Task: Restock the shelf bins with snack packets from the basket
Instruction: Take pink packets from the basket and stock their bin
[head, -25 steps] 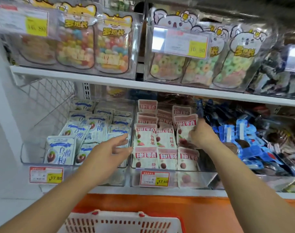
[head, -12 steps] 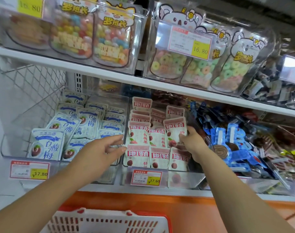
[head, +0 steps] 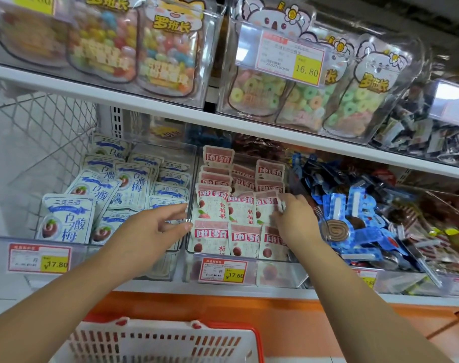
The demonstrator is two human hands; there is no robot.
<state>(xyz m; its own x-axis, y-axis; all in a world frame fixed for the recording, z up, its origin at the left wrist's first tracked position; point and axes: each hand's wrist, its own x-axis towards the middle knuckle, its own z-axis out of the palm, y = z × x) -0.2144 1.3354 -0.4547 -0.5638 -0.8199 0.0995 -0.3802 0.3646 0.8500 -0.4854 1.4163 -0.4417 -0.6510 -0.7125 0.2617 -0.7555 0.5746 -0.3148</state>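
Fingers (head: 292, 200) of the right hand (head: 296, 222) curl over the top of a pink packet (head: 266, 208) in the right-hand column of the middle bin (head: 278, 275). They pinch it, probably to seat it upright in line with its neighbours so the labels face out. At the clear wall between that bin and the white-packet bin (head: 3, 231), the left hand (head: 148, 233) hovers with its fingers (head: 171, 210) loosely spread and holding nothing. I judge it is steadying the row or waiting. The other pink packs stand in overlapping rows and nearly fill the bin, so room to slip another in looks tight. The upper shelf (head: 171, 112) overhangs the back rows, leaving the front as the easier way in. Below, the basket (head: 165, 341) sits near, its contents hidden from this view.
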